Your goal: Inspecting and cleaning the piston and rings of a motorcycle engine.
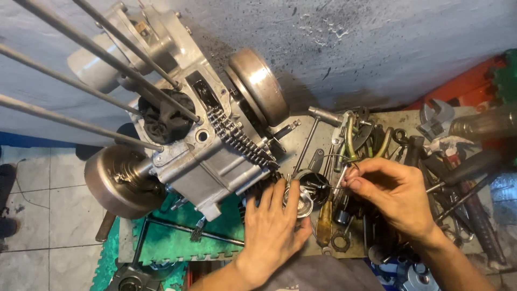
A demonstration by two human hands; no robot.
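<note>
Silver-grey engine case (207, 156), black chain (239, 141), green foam mat (177, 237), yellow-handled pliers (351, 141), orange-handled screwdriver (325, 222).

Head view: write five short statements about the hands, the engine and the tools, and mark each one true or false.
1. The left hand rests on a round metal part beside the engine. True.
2. The right hand grips a hammer. False: its fingertips pinch a thin wire ring above the tool pile.
3. A chain lies draped over the engine. True.
4. Four long studs stick out of the engine. True.
5. The engine sits on a red mat. False: the mat under it is green.
</note>
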